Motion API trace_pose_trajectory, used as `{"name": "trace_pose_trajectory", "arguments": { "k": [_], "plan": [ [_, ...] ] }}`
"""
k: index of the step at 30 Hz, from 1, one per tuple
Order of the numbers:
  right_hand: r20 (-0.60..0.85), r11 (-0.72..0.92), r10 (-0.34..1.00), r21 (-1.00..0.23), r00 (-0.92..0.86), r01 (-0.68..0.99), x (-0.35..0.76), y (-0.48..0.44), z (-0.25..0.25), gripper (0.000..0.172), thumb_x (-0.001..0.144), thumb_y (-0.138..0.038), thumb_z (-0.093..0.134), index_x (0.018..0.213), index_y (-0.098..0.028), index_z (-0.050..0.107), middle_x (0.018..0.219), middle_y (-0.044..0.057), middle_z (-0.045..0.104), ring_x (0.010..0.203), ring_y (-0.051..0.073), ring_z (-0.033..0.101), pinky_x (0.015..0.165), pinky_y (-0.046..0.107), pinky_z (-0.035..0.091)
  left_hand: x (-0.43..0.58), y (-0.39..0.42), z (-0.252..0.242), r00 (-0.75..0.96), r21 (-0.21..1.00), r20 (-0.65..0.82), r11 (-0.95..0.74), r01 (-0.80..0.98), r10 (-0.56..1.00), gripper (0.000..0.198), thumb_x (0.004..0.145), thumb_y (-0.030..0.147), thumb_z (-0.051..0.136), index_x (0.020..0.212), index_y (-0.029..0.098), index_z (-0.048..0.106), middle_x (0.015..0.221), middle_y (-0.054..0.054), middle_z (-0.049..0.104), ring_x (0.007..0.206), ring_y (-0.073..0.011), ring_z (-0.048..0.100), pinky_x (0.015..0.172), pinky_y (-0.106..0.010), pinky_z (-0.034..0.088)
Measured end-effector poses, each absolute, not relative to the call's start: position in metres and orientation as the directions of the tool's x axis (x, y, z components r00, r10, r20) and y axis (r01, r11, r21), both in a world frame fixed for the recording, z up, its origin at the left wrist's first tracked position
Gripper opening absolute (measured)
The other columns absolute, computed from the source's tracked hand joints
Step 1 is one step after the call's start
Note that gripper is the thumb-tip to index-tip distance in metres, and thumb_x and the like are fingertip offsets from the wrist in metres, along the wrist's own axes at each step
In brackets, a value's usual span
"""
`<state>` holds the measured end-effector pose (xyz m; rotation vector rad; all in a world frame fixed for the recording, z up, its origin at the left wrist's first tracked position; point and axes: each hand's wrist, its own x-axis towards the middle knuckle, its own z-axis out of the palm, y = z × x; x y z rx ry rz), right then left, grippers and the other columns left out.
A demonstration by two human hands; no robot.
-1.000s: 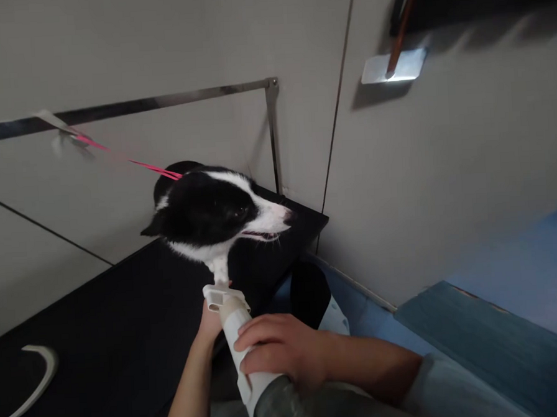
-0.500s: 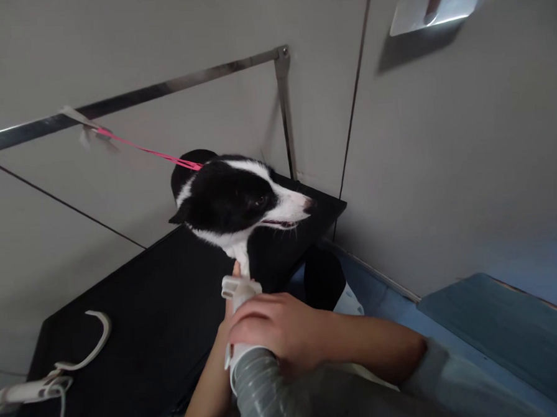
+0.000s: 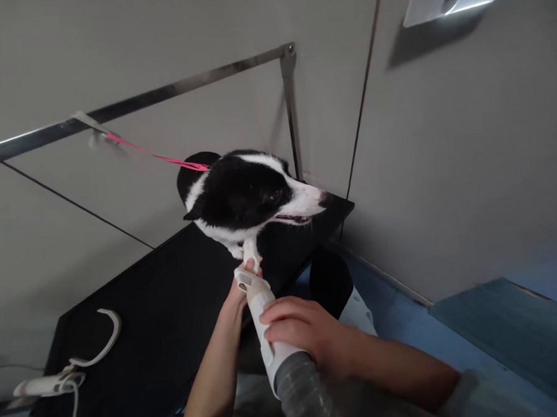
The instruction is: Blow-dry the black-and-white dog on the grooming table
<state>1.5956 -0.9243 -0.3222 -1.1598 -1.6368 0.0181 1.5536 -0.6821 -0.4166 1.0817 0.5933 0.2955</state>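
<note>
A black and white dog [image 3: 240, 192] is on a black grooming table [image 3: 149, 321], its head turned to the right. My left hand [image 3: 240, 288] is closed around the dog's front paw [image 3: 250, 253]; the dryer nozzle partly hides the fingers. My right hand [image 3: 303, 328] grips the white dryer nozzle [image 3: 260, 309], which joins a grey ribbed hose [image 3: 307, 394]. The nozzle's tip lies just in front of the paw and my left hand. A pink leash [image 3: 159, 157] runs from the dog's neck to a metal bar.
The metal bar [image 3: 183, 86] crosses above the table, on a post at the far end. A white curved device with a cord [image 3: 49, 383] is at the table's left end. Grey walls [image 3: 481, 160] stand behind and to the right. A blue-green board [image 3: 509, 333] lies at lower right.
The nozzle has swung so its tip tilts up and left, with my right hand shifted right. The paw now shows more in my left hand. The whole view has shifted slightly.
</note>
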Motion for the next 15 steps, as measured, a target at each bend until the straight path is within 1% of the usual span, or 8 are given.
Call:
{"name": "trace_pose_trajectory", "arguments": {
  "k": [2, 4, 6, 8, 10, 11, 13, 15],
  "plan": [
    [0.732, 0.525, 0.677, -0.553, 0.075, 0.647, 1.596, -0.929, -0.327, 0.042, 0.089, -0.045, 0.063, 0.123, -0.021, 0.058, 0.120, 0.010, 0.067, 0.114, 0.019, 0.066, 0.101, 0.032, 0.055, 1.558, -0.681, -0.415, 0.833, 0.870, -0.297, 0.491, 0.035, 0.467, 0.034, 0.078, 0.044, 0.078, 0.087, 0.015, 0.063, 0.051, 0.006, 0.053, 0.050, -0.0112, 0.053, 0.051, -0.023, 0.044],
    [0.747, 0.529, 0.656, -0.557, 0.108, 0.641, 1.597, -0.934, -0.332, 0.043, 0.086, -0.043, 0.067, 0.123, -0.022, 0.058, 0.119, 0.009, 0.068, 0.115, 0.020, 0.066, 0.100, 0.032, 0.056, 1.560, -0.680, -0.410, 0.858, 0.831, -0.323, 0.554, 0.055, 0.400, 0.029, 0.076, 0.037, 0.081, 0.080, 0.016, 0.062, 0.054, 0.004, 0.055, 0.057, -0.0138, 0.060, 0.063, -0.026, 0.053],
    [0.754, 0.520, 0.639, -0.569, 0.152, 0.637, 1.599, -0.937, -0.338, 0.045, 0.084, -0.040, 0.070, 0.123, -0.023, 0.057, 0.121, 0.009, 0.067, 0.118, 0.021, 0.065, 0.102, 0.034, 0.055, 1.561, -0.680, -0.404, 0.857, 0.793, -0.370, 0.603, 0.089, 0.360, 0.024, 0.075, 0.029, 0.081, 0.076, 0.016, 0.061, 0.061, 0.002, 0.061, 0.065, -0.0159, 0.066, 0.072, -0.029, 0.058],
    [0.742, 0.519, 0.650, -0.590, 0.163, 0.619, 1.601, -0.940, -0.343, 0.047, 0.083, -0.038, 0.072, 0.124, -0.022, 0.057, 0.123, 0.011, 0.066, 0.118, 0.021, 0.065, 0.102, 0.036, 0.055, 1.562, -0.680, -0.398, 0.839, 0.763, -0.412, 0.638, 0.104, 0.355, 0.019, 0.074, 0.021, 0.079, 0.074, 0.015, 0.061, 0.070, -0.002, 0.068, 0.070, -0.0175, 0.069, 0.076, -0.032, 0.060],
    [0.742, 0.534, 0.652, -0.597, 0.158, 0.598, 1.604, -0.941, -0.348, 0.049, 0.082, -0.038, 0.073, 0.125, -0.023, 0.056, 0.122, 0.011, 0.066, 0.117, 0.021, 0.066, 0.101, 0.035, 0.055, 1.563, -0.681, -0.394, 0.826, 0.747, -0.430, 0.658, 0.098, 0.365, 0.015, 0.073, 0.017, 0.078, 0.076, 0.014, 0.064, 0.078, -0.005, 0.072, 0.073, -0.0182, 0.071, 0.077, -0.034, 0.062],
    [0.761, 0.551, 0.628, -0.582, 0.162, 0.598, 1.605, -0.940, -0.352, 0.052, 0.081, -0.040, 0.074, 0.126, -0.023, 0.055, 0.122, 0.010, 0.067, 0.116, 0.021, 0.066, 0.100, 0.035, 0.056, 1.563, -0.681, -0.392, 0.822, 0.746, -0.424, 0.661, 0.080, 0.380, 0.013, 0.073, 0.016, 0.078, 0.077, 0.014, 0.066, 0.080, -0.005, 0.073, 0.073, -0.0180, 0.071, 0.078, -0.034, 0.062],
    [0.811, 0.581, 0.556, -0.538, 0.185, 0.611, 1.606, -0.938, -0.360, 0.059, 0.078, -0.043, 0.078, 0.128, -0.025, 0.053, 0.122, 0.010, 0.066, 0.118, 0.023, 0.066, 0.100, 0.035, 0.056, 1.559, -0.681, -0.391, 0.807, 0.767, -0.394, 0.641, 0.026, 0.439, 0.011, 0.072, 0.015, 0.078, 0.076, 0.013, 0.067, 0.079, -0.004, 0.073, 0.075, -0.0178, 0.071, 0.082, -0.033, 0.062],
    [0.843, 0.613, 0.505, -0.502, 0.187, 0.610, 1.606, -0.935, -0.367, 0.065, 0.076, -0.046, 0.081, 0.129, -0.025, 0.051, 0.123, 0.010, 0.066, 0.120, 0.023, 0.066, 0.102, 0.036, 0.056, 1.548, -0.682, -0.389, 0.768, 0.814, -0.374, 0.581, 0.002, 0.520, 0.013, 0.069, 0.016, 0.080, 0.073, 0.013, 0.068, 0.076, -0.003, 0.072, 0.077, -0.0180, 0.071, 0.083, -0.031, 0.061]
  ]
}}
